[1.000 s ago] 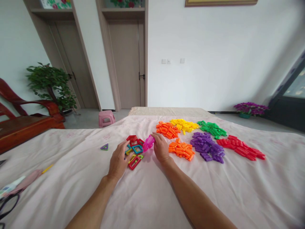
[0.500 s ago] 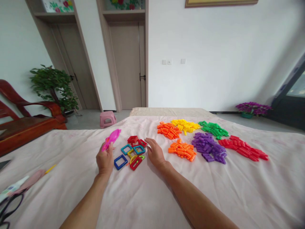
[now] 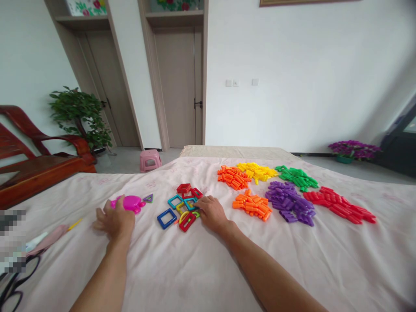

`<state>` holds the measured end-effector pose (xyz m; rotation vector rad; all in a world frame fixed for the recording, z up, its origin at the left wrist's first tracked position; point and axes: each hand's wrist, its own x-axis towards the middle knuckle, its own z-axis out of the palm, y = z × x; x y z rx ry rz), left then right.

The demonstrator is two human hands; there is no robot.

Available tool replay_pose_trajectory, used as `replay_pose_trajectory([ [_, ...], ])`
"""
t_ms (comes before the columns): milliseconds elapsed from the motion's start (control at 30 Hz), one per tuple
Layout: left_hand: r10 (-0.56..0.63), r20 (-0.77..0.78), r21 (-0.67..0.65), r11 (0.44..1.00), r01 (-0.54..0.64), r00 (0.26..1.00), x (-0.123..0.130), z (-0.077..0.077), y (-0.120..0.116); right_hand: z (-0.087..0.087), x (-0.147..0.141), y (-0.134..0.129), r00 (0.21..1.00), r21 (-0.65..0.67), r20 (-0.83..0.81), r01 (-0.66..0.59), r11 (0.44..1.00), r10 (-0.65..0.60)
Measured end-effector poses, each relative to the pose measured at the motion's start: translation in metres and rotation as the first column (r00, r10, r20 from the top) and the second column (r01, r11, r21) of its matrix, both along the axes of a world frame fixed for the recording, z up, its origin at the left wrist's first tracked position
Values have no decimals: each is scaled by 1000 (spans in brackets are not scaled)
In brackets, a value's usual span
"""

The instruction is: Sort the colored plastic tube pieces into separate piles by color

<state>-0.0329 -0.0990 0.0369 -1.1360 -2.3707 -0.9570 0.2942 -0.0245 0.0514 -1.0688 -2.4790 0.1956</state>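
On the cloth at the left lies a magenta plastic toy (image 3: 131,203), partly covered by my left hand (image 3: 115,216), whose fingers are spread around its near side. Just right of the toy is a small purple and green triangle (image 3: 148,198). My right hand (image 3: 211,212) touches the right side of a group of frame-shaped tiles, its fingertips near a light blue square (image 3: 190,203); the fingers are bent and what they grip is too small to tell. The group also has a dark blue square (image 3: 167,219), red tiles (image 3: 187,222) and a teal square (image 3: 176,202).
Right of my right hand lie piles of orange (image 3: 251,205), yellow (image 3: 257,171), green (image 3: 297,177), purple (image 3: 289,201) and red pieces (image 3: 341,204). Glasses (image 3: 16,281) and a pink item with a yellow tip (image 3: 53,239) rest at the left edge.
My left hand has moved left and down, and the magenta toy now lies on the cloth. The triangle has come into view beside it. My right hand has closed in on the tiles.
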Motion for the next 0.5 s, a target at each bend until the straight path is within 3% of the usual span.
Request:
replay_pose_trajectory([
  [33, 44, -34, 85, 996, -41, 998, 7, 3, 2, 0, 0, -1, 1000, 17, -3, -26, 1000, 26],
  [67, 9, -93, 140, 990, 4, 996, 16, 7, 5, 0, 0, -2, 998, 33, -6, -57, 998, 57],
  [133, -197, -168, 170, 959, 225, 966, 38, 13, 11, 0, -1, -3, 991, 56, -15, -130, 990, 131],
  [233, -561, -115, 117, 812, 572, 820, 76, 18, 18, -1, -2, -4, 972, 67, -32, -232, 970, 235],
  [300, -653, -88, 42, 752, 658, 752, 100, 20, 19, -3, -3, -2, 965, 65, -54, -252, 965, 256],
  [367, -729, -100, -49, 683, 729, 677, 120, 21, 18, -5, -2, 3, 972, 67, -113, -198, 978, 205],
  [500, -812, -108, -254, 580, 774, 573, 142, 21, 16, -9, -2, 16, 979, 74, -205, 34, 997, -18],
])
